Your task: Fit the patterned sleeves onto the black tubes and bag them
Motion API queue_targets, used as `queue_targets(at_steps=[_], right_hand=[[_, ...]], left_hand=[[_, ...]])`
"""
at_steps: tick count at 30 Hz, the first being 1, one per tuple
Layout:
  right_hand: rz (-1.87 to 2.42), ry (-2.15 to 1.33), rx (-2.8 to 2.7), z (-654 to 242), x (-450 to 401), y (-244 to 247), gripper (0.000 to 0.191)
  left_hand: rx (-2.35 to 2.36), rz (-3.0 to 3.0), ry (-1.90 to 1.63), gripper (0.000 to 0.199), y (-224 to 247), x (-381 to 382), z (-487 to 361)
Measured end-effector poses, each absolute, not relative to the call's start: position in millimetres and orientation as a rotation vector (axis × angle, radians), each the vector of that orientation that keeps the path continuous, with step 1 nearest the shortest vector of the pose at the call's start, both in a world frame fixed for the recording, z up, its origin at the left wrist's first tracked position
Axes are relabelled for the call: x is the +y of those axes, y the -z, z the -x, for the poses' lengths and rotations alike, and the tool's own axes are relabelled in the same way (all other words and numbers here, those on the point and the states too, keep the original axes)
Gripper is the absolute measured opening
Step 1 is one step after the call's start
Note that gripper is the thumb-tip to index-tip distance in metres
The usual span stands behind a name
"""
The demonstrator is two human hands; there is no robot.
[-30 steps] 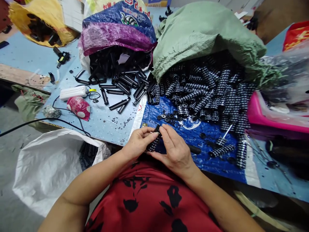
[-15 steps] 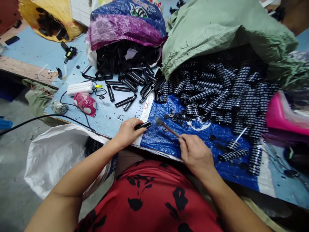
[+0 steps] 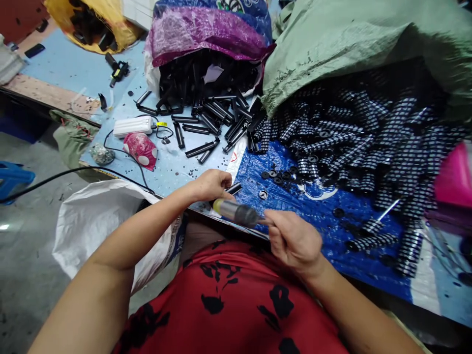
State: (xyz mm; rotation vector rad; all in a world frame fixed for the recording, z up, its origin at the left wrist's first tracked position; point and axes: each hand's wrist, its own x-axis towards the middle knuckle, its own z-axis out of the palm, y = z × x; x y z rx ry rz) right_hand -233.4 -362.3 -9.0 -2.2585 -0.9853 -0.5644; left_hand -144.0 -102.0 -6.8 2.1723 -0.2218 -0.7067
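My left hand (image 3: pixel 212 186) is closed around a short, glossy black plastic tube (image 3: pixel 233 189), near the table's front edge. Only the far end of that tube shows beyond the fingers. In my right hand (image 3: pixel 295 238) is the thin shaft of a tool with a thick head (image 3: pixel 238 212). Motion blurs this head, which looks dark and silver with a yellowish end, so its exact kind is unclear. It lies just below my left fingers in the view; whether it touches the tube I cannot tell.
Loose black tubes (image 3: pixel 199 129) spill from a purple and blue sack (image 3: pixel 210 29). Many checkered black-and-white rollers (image 3: pixel 368 142) lie under a green sack (image 3: pixel 350 44), on blue sheeting (image 3: pixel 250 172). Small black discs (image 3: pixel 278 178), a white power bank (image 3: pixel 132 126) and an open white sack (image 3: pixel 84 221) are nearby.
The tool's head has swung left and down, closer to my left hand, and is now blurred. My left hand still grips the black tube. The whole view has shifted slightly.
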Motion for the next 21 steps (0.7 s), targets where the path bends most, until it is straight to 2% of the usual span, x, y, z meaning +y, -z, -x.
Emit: queue_targets(at_steps=[5, 8, 11, 14, 18, 21], right_hand=[[2.377, 0.39, -1.076, 240, -358, 21, 0.021], [2.281, 0.503, -0.882, 235, -367, 24, 0.025], [2.443, 0.583, -0.745, 227, -377, 25, 0.021], [2.61, 0.495, -0.744, 221, -383, 28, 0.017], [2.574, 0.515, -0.628, 224, -395, 33, 0.02], [2.591, 0.532, -0.637, 230, -406, 40, 0.017]], left_hand=[[-0.265, -2.205, 0.731, 0.04, 5, -101, 141], [-0.27, -2.262, 0.743, 0.037, 3, -101, 143], [-0.292, -2.329, 0.739, 0.036, 3, -107, 143], [-0.359, -2.472, 0.708, 0.029, -3, -111, 145], [-0.538, -2.682, 0.703, 0.011, -43, -76, 174], [-0.554, -2.618, 1.053, 0.01, -86, -22, 212]])
